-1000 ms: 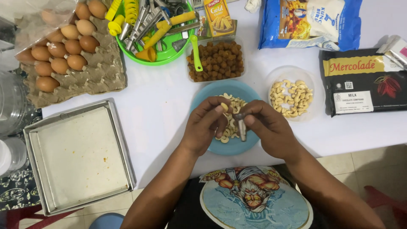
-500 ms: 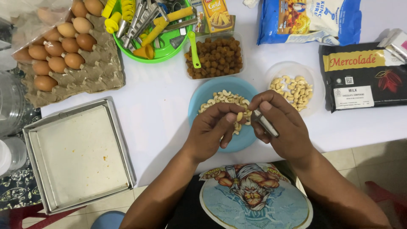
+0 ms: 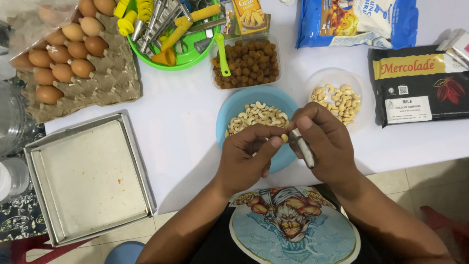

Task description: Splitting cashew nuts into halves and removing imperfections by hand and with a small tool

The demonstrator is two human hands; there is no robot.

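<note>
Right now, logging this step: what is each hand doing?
Left hand: fingers pinch a cashew.
Right hand: closed on a small knife.

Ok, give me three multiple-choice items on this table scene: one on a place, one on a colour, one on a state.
1. Where is the square metal tray?
A. on the person's left, below the egg carton
B. behind the blue bowl
C. on top of the dark chocolate pack

2. What colour is the bowl under the hands?
A. green
B. blue
C. white

3. What is the right hand doing?
A. lying flat and empty
B. holding a small knife against the cashew piece pinched by the left hand
C. lifting an egg

Answers: 1 A, the tray sits at the table's left edge, nearer the person than the eggs. 2 B, its rim shows blue around the cashews. 3 B, the fingers close round the knife at the nut.
</note>
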